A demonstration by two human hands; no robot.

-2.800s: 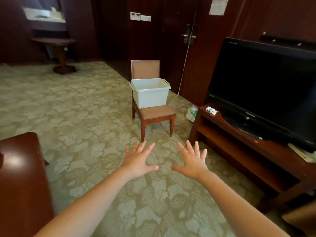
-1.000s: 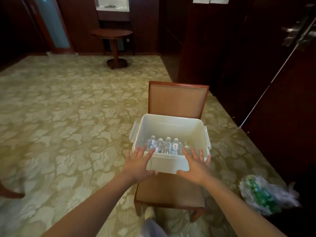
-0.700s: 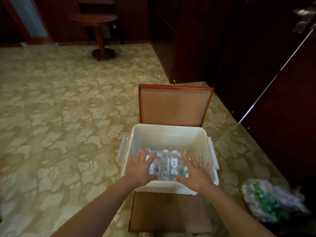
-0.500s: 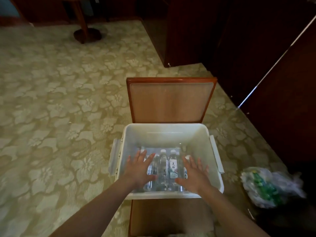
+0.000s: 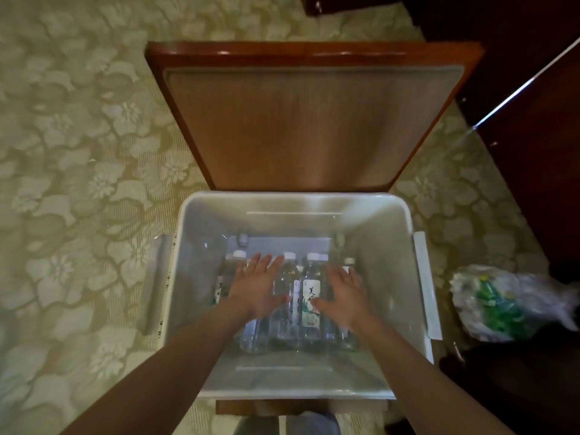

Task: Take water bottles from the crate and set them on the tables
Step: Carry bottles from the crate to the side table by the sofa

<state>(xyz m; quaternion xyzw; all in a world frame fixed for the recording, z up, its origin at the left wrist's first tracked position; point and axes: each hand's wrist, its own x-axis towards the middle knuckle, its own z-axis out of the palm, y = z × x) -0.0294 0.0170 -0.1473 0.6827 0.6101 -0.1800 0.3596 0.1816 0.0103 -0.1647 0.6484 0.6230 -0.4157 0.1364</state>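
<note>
reaching down into the white plastic crate (image 5: 386, 233), the left hand (image 5: 255, 288) and right hand (image 5: 343, 293) both hover palm-down with fingers straight and spread, grasping nothing. under them the clear plastic water bottles with white caps (image 5: 310, 296) lie side by side on the crate's floor, caps pointing away. the crate sits on the brown wooden chair (image 5: 298, 120). a white plastic bag with green contents (image 5: 502, 302) lies on the patterned carpet (image 5: 78, 152) to the right.
</note>
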